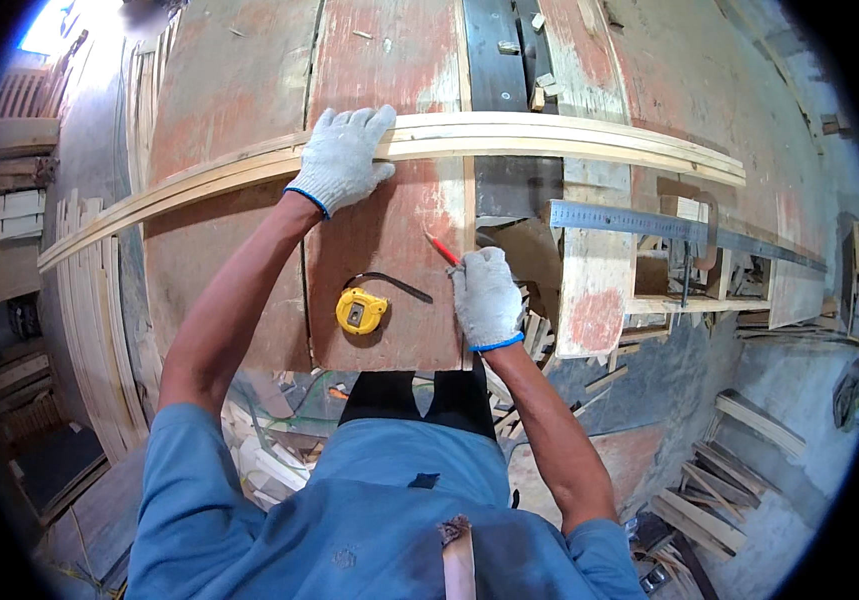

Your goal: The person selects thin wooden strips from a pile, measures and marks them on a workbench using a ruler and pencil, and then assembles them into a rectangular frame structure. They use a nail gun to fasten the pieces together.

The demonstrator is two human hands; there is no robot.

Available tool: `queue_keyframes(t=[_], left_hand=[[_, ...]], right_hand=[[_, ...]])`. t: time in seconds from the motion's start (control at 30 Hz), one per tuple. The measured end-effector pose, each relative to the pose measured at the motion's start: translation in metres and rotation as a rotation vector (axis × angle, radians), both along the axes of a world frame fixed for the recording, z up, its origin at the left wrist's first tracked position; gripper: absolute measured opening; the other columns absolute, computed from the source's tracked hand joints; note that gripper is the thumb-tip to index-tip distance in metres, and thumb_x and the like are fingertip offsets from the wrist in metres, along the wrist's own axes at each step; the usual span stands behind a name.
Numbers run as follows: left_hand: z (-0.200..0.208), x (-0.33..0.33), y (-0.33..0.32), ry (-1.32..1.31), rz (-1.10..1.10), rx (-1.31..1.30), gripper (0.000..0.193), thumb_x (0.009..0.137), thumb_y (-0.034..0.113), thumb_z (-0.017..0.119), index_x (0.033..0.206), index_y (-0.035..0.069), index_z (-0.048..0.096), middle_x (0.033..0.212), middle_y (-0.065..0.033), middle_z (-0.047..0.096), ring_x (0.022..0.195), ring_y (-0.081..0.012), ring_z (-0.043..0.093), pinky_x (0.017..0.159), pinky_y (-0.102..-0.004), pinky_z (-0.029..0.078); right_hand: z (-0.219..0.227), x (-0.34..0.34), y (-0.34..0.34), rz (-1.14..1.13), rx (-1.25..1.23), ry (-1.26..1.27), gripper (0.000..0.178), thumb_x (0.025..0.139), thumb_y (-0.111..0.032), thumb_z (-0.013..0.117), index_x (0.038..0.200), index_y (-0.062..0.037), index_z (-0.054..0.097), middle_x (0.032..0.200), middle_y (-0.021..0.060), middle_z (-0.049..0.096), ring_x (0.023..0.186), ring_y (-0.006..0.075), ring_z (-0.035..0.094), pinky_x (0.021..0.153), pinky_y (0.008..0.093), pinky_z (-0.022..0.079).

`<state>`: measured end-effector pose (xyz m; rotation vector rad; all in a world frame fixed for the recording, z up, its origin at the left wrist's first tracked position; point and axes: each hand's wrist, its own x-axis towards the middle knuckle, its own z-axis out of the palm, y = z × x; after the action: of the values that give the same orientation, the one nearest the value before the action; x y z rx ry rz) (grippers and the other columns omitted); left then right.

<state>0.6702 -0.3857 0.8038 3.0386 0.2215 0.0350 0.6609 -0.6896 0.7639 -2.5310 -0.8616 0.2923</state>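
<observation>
Long, thin wooden strips (549, 135) lie side by side across the worn workbench (234, 90). My left hand (342, 155), in a whitish knit glove with a blue cuff, rests over them, its fingers on the strips and the thumb apart on the near side. Closer to me, my right hand (489, 298), gloved the same way, grips a red pencil (443, 250) whose tip points away and to the left. Between my arms sits a yellow tape measure (360, 312) with a black strap trailing to the right.
A long metal ruler (639, 222) lies at the right, beside a clamp (687, 270) and a wooden frame (699, 304). Small wood offcuts (539, 95) sit at the dark gap in the bench. Stacked strips (99, 320) stand left; scrap wood (714, 490) lies at lower right.
</observation>
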Motion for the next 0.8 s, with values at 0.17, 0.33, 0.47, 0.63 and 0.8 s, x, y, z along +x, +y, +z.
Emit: queue_keyframes(t=[0.17,0.33,0.47,0.63,0.8], left_hand=[[0.037,-0.058,-0.042,-0.112,-0.163,-0.178,0.069,0.089,0.034,0.080,0.148,0.009,0.054,0.144,-0.0182,0.059,0.133,-0.0379,0.056,0.116,-0.0506,0.041],[0.048,-0.163,-0.104,0.159,-0.291,-0.380,0.065,0.079,0.026,0.084,0.136,0.009,0.059,0.133,-0.0189,0.061,0.128,-0.0391,0.058,0.116,-0.0539,0.043],[0.017,-0.179,-0.113,0.109,-0.126,-0.375,0.068,0.075,0.019,0.086,0.137,0.013,0.060,0.131,-0.0188,0.062,0.128,-0.0387,0.058,0.112,-0.0501,0.047],[0.044,-0.182,-0.129,0.221,0.461,-1.255,0.075,0.083,0.024,0.082,0.151,0.009,0.055,0.129,-0.0143,0.064,0.122,-0.0327,0.063,0.107,-0.0416,0.051],[0.069,-0.191,-0.151,0.147,0.825,-2.222,0.069,0.096,0.049,0.073,0.149,0.008,0.057,0.120,-0.0098,0.066,0.114,-0.0239,0.065,0.098,-0.0463,0.058]], right_hand=[[0.004,0.003,-0.016,-0.218,-0.029,0.268,0.037,0.100,-0.018,0.062,0.137,-0.0102,0.063,0.108,0.0187,0.068,0.096,0.0354,0.070,0.086,0.0489,0.056],[0.033,0.001,-0.049,-0.383,0.225,0.873,0.051,0.102,-0.013,0.057,0.153,-0.0131,0.054,0.091,0.0103,0.063,0.060,0.0149,0.057,0.058,0.0317,0.053],[0.072,-0.014,-0.071,-0.529,0.523,1.529,0.033,0.107,-0.011,0.055,0.140,-0.0078,0.061,0.100,0.0102,0.069,0.058,0.0123,0.059,0.049,0.0277,0.049],[0.102,-0.043,-0.075,-0.688,1.009,1.849,0.028,0.108,-0.025,0.064,0.128,-0.0056,0.058,0.107,0.0151,0.073,0.076,0.0226,0.076,0.061,0.0357,0.064],[0.112,-0.045,-0.083,-0.447,0.267,1.447,0.018,0.109,-0.020,0.055,0.107,-0.0054,0.065,0.101,0.0136,0.072,0.082,0.0235,0.071,0.070,0.0352,0.058]])
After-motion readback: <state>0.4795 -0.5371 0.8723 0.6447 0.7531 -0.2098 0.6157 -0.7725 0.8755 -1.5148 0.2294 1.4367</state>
